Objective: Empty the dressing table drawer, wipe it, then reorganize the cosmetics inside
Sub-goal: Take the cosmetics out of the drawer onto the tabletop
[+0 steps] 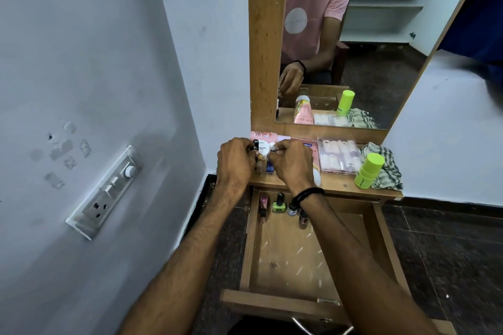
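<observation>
Both hands grip small cosmetics on the dressing table top (337, 185), above the pulled-out drawer (285, 258).

The curled fingers of the left hand (235, 162) hold a black-capped bottle (255, 144). The fingertips of the right hand (292, 164) pinch a small pale item (273, 149) that is too hidden to identify, and the two hands almost touch. Just behind them lie a white bottle (263, 147) and a pink tube (260, 134). To the right sit a clear nail box (340, 155), a lime green container (369, 171) and a checked cloth (388, 168), close together. In the drawer, four nail polish bottles (279, 204) stand in a row at the back, under the right wrist.
</observation>
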